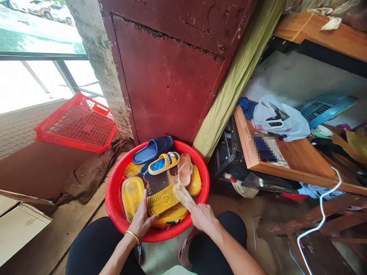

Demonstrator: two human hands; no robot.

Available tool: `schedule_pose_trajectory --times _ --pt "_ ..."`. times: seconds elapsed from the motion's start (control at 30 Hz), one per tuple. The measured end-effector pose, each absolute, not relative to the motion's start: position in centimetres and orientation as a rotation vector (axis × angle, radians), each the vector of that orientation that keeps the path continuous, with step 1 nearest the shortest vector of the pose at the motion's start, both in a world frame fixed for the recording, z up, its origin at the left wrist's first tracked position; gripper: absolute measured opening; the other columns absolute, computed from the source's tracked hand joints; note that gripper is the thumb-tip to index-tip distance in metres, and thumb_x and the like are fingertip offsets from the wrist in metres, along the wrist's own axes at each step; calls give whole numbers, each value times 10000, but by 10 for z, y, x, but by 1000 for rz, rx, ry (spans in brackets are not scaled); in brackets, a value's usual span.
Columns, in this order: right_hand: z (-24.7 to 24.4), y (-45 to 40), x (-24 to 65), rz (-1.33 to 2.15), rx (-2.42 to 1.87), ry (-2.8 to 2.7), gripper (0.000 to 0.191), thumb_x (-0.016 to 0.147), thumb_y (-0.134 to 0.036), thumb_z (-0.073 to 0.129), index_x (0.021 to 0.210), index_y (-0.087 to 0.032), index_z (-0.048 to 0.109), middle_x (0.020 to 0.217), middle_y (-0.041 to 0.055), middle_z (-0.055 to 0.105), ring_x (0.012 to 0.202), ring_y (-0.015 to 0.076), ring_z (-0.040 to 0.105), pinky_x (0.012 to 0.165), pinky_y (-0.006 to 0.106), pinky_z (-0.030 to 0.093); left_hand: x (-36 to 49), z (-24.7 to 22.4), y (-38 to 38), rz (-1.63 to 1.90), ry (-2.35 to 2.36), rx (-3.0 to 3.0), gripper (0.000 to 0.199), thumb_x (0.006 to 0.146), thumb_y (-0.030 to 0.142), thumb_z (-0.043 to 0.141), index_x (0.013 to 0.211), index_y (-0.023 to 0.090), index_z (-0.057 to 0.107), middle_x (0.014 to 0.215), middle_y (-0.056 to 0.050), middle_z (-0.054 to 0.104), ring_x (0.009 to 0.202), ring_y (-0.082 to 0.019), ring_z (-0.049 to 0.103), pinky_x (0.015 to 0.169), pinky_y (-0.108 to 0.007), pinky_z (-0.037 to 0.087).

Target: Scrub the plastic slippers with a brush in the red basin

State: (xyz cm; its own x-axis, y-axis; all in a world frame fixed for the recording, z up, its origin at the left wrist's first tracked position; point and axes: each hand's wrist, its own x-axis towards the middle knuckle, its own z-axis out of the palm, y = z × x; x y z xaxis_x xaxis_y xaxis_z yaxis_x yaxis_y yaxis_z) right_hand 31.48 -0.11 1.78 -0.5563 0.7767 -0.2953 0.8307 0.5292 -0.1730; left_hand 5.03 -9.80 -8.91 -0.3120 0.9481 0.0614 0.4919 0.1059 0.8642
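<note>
Our basin (112, 191) is holding slippers (164, 163), left hand (141, 218) gripping a yellow slipper (164, 199), right hand (203, 216) a scrubbing brush (181, 193), door (172, 76) standing at twelve o'clock.

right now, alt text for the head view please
A right hand holds a brush at one end of a yellow slipper that the left hand grips, over a red basin of other slippers. Behind stands a dark red door.

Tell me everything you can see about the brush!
The brush is pale, with light bristles, and maybe wooden. The right hand grips its near end, hiding the handle. It slants over the red basin, bristles seemingly against the right end of the yellow slipper that the left hand holds.
</note>
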Motion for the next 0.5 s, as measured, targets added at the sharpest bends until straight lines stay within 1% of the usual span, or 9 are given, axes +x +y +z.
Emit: schedule_pose_trajectory --times 0.03,0.1,0.17,0.27,0.33,0.43,0.5 --pt "21 6 309 -473 1367 2535 464 974 -198 410 1384 -264 616 1048 124 759 989 283 700 868 384 469 49 -91 -97 1110 1873 1426 967 827 360 610 1616 106 113 1634 -245 307 1546 -373 243 1241 -563 241" --pt "26 11 290 -538 1320 2467 459 987 -197 384 1385 -251 606 1081 131 756 1020 282 703 871 391 480 49 -93 -96 1037 1897 1465 849 825 356 598 1579 136 277 1552 -213 437 1478 -357 395 1213 -542 326" --pt "29 2 269 -588 1292 2470 432 973 -199 412 1347 -240 625 1082 128 758 1037 280 703 871 383 486 50 -95 -97 957 1937 1494 747 831 367 585 1526 175 392 1450 -172 532 1382 -331 521 1171 -515 405" --pt "28 -28 246 -649 1195 2534 395 902 -208 519 1267 -242 666 1040 118 766 1015 297 706 858 384 498 54 -97 -100 870 2030 1527 720 838 392 569 1507 172 417 1407 -169 548 1308 -328 583 1119 -508 464" --pt "26 -40 243 -648 1166 2568 438 854 -169 549 1275 -227 660 1035 133 766 999 317 707 865 411 502 55 -98 -101 813 2088 1546 731 837 393 569 1510 160 405 1403 -175 550 1284 -328 598 1109 -509 469" --pt "25 -28 258 -579 1285 2543 473 864 -129 504 1313 -195 641 1063 172 758 1027 342 702 894 463 494 57 -96 -100 708 2156 1586 720 847 374 559 1511 139 409 1393 -186 565 1253 -312 614 1104 -481 465" --pt "26 -7 272 -541 1380 2501 488 896 -130 455 1350 -189 623 1107 195 746 1065 353 695 902 485 492 61 -92 -98 606 2236 1618 685 862 368 541 1496 127 448 1411 -205 562 1266 -324 598 1092 -479 462"
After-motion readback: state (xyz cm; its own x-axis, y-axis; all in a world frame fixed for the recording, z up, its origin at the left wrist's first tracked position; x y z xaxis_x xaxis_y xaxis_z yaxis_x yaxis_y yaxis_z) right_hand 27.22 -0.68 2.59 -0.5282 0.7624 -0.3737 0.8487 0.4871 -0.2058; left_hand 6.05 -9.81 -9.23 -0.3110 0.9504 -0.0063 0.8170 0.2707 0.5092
